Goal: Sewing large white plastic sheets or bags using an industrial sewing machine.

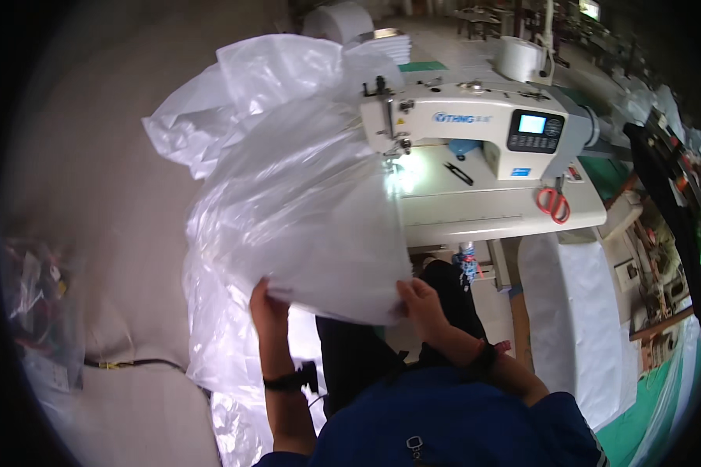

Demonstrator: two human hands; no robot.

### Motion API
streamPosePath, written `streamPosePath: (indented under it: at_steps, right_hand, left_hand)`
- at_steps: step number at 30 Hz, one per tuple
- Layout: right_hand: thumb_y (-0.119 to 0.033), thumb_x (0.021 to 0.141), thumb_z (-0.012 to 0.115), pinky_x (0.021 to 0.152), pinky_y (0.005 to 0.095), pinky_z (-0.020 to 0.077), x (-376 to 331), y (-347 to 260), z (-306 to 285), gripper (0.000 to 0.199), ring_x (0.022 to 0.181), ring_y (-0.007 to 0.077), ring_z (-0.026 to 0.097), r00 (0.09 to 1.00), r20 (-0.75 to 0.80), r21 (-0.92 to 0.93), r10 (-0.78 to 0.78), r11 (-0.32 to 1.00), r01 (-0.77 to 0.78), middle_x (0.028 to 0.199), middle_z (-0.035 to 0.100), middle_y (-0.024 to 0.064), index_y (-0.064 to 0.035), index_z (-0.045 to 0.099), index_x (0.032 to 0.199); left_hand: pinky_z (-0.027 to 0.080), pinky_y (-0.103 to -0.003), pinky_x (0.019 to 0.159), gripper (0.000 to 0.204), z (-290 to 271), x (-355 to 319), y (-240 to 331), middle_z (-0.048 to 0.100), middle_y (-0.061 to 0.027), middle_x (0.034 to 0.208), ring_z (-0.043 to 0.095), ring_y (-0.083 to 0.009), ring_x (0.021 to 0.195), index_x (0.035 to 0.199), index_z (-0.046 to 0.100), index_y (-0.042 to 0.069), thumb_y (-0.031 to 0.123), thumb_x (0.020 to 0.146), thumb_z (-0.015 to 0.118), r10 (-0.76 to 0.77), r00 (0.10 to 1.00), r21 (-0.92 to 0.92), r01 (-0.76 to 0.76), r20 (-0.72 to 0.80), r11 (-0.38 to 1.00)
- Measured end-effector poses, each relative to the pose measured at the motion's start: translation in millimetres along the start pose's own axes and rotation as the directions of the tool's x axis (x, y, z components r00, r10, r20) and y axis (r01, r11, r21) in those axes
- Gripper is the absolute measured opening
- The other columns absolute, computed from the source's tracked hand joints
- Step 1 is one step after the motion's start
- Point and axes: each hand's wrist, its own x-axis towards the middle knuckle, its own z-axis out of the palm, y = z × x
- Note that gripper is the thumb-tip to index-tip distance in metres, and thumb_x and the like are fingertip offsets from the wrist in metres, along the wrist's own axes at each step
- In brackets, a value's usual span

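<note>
A large sheet of glossy white plastic fabric (311, 210) spreads over the left end of the sewing table and hangs down toward the floor. My left hand (269, 307) grips its near edge, fingertips folded under the material. At the near right corner, my right hand (419, 303) pinches the same sheet. The stretch between both hands is pulled fairly flat above my lap. Along its right edge, the sheet runs up to the needle area of a white sewing machine (459, 117), where a bright lamp shines. Whether the needle is in the fabric cannot be made out.
Black thread snips (459, 173) and red-handled scissors (553, 204) lie on the machine table (491, 222). A white thread cone (519, 58) stands behind the machine. White material (568, 311) hangs at the right. A dark cable (136, 363) crosses the floor at left, beside a clear plastic bag (43, 311).
</note>
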Motion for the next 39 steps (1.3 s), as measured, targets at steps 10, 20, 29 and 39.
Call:
streamPosePath:
  at_steps: [10,20,29,39]
  right_hand:
    - [-0.013,0.088,0.047,0.05,0.0375,0.046,-16.8,-8.0,1.1,0.035,0.056,0.0291,0.059,0.815,0.075,-0.699,-0.575,0.552,0.454,0.067,0.057,0.018,-0.006,0.044,0.121]
    - [-0.006,0.081,0.052,0.049,0.0417,0.0452,11.2,-17.6,-6.2,0.044,0.052,0.0343,0.057,0.79,0.224,-0.876,-0.571,0.237,0.42,0.058,0.055,0.0182,0.0001,0.044,0.123]
    - [-0.006,0.077,0.055,0.054,0.0404,0.0475,43.2,-36.3,0.1,0.039,0.06,0.0319,0.06,0.702,0.252,-0.9,-0.666,0.105,0.423,0.067,0.059,0.0139,0.0,0.048,0.115]
    - [-0.007,0.075,0.056,0.055,0.0399,0.0493,95.9,-71.2,10.4,0.022,0.06,0.0323,0.062,0.784,0.325,-0.944,-0.529,-0.127,0.306,0.065,0.061,0.0142,0.0019,0.05,0.095]
  left_hand:
    - [0.042,-0.037,0.09,0.039,0.4,-60.8,-0.3,0.057,-0.0092,0.109,0.055,-0.0232,0.102,0.113,0.051,-0.001,0.016,0.078,0.056,0.116,0.993,0.12,-0.118,0.02,0.986]
    - [0.051,-0.028,0.047,0.011,7.2,-30.7,-15.1,0.061,-0.0073,0.064,0.061,-0.0189,0.052,0.071,0.059,0.007,0.013,0.08,0.06,0.091,0.935,0.213,-0.018,-0.342,0.977]
    - [0.049,-0.028,0.045,0.014,25.1,12.9,-8.9,0.059,-0.0079,0.063,0.059,-0.0184,0.048,0.072,0.057,0.005,0.015,0.081,0.061,0.09,0.941,0.346,0.03,-0.326,0.938]
    - [0.047,-0.027,0.042,0.018,33.4,81.6,-7.1,0.058,-0.0082,0.063,0.057,-0.0177,0.045,0.072,0.056,0.004,0.02,0.079,0.062,0.017,0.951,0.394,0.11,-0.307,0.913]
